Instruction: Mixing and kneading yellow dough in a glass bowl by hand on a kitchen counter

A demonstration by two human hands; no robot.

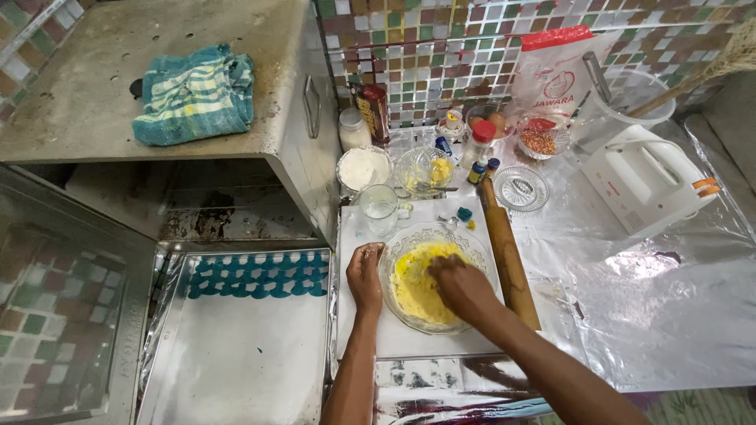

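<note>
A clear glass bowl (pixel 476 244) of yellow dough (pixel 413 293) sits on a white board (pixel 358 330) in front of me. My left hand (pixel 365 275) grips the bowl's left rim. My right hand (pixel 459 285) is inside the bowl, fingers curled and pressed into the yellow dough. A wooden rolling pin (pixel 508 256) lies just right of the bowl, along the board's edge.
A baking tray (pixel 236 346) with rows of teal dough shapes (pixel 256 275) lies left, below an open metal oven (pixel 197 197) topped with a teal cloth (pixel 195 94). Behind the bowl stand a glass of water (pixel 379 208), flour bowl (pixel 364 168), small bottles, glass dishes, a white hand mixer (pixel 646 179).
</note>
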